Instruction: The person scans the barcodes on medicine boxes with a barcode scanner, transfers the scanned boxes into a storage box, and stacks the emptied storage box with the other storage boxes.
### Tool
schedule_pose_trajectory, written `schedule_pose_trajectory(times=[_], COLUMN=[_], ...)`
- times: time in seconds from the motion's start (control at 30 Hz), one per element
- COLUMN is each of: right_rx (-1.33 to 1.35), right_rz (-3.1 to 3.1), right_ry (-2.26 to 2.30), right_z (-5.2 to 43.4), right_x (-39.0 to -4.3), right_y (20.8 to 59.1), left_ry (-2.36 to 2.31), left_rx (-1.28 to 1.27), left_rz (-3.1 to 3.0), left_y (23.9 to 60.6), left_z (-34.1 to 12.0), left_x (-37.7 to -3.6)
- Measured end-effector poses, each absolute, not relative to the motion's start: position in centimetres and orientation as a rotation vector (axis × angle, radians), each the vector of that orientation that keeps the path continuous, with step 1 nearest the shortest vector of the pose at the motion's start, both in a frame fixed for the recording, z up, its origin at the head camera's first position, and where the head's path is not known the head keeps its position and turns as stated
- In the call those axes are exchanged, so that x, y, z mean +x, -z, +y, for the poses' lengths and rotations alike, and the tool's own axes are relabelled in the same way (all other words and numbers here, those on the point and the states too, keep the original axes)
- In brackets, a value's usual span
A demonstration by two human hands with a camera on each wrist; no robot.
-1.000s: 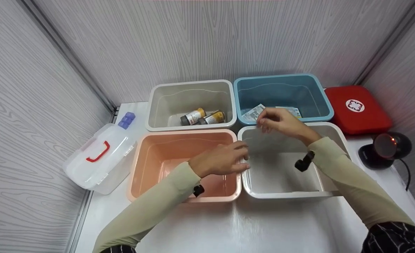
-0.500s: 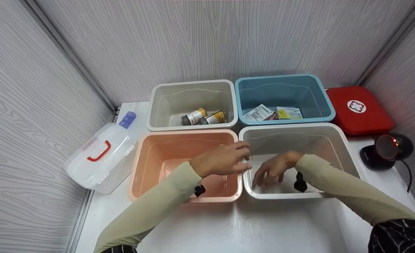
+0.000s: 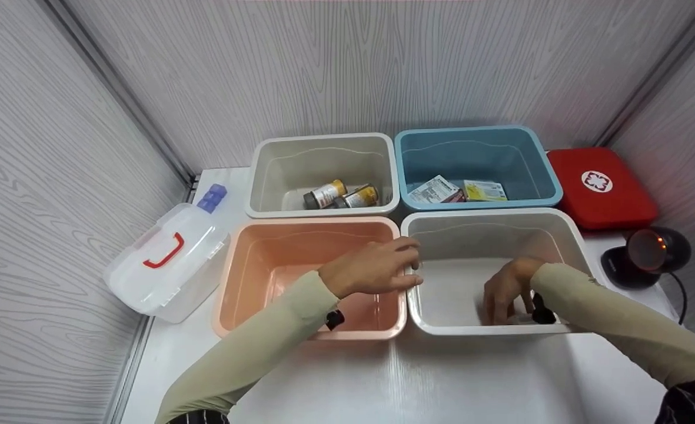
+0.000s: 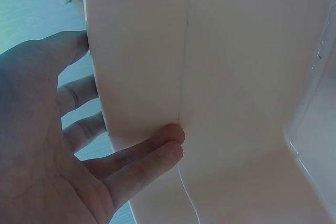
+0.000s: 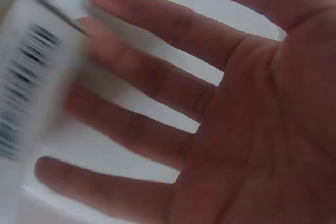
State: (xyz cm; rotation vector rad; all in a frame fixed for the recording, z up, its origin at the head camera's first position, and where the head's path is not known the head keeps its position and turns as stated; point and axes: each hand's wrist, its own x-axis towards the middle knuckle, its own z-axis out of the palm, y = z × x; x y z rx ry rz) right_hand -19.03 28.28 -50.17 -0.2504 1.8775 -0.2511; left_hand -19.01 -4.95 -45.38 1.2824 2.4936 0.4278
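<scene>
Head view shows your right hand down inside the white bin, near its front right corner, fingers pointing at the floor of the bin. Half a second ago it was nearer the middle of that bin, and a second ago it was up over the blue bin at the back; so it has come forward, down and then to the right. Your right wrist view shows the fingers spread and straight, with a white box bearing a barcode just past the fingertips, blurred. Whether the fingertips touch it you cannot tell from that frame; the grip is open and not closed round it.

Your left hand has not moved in the last second: it rests on the rims where the pink bin and the white bin meet. The left wrist view shows its fingers straight, two of them pressed flat against the bin wall, the grip open.

The two boxes in the blue bin now lie in plain sight, where your right hand covered them a second ago. The two bottles in the grey bin lie as before, as do the clear case with a red handle, the red first-aid pouch and the scanner on the counter.
</scene>
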Motion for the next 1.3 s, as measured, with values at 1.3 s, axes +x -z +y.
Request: schedule_pose_trajectory(times=[1.3], right_rx=[-0.775], right_rz=[2.614], right_ry=[0.965], right_z=[30.5], right_x=[-20.6], right_y=[45.2], left_ry=[-0.422], left_rx=[1.32], left_rz=[2.502], left_y=[45.6], left_z=[-5.0], left_x=[-19.1])
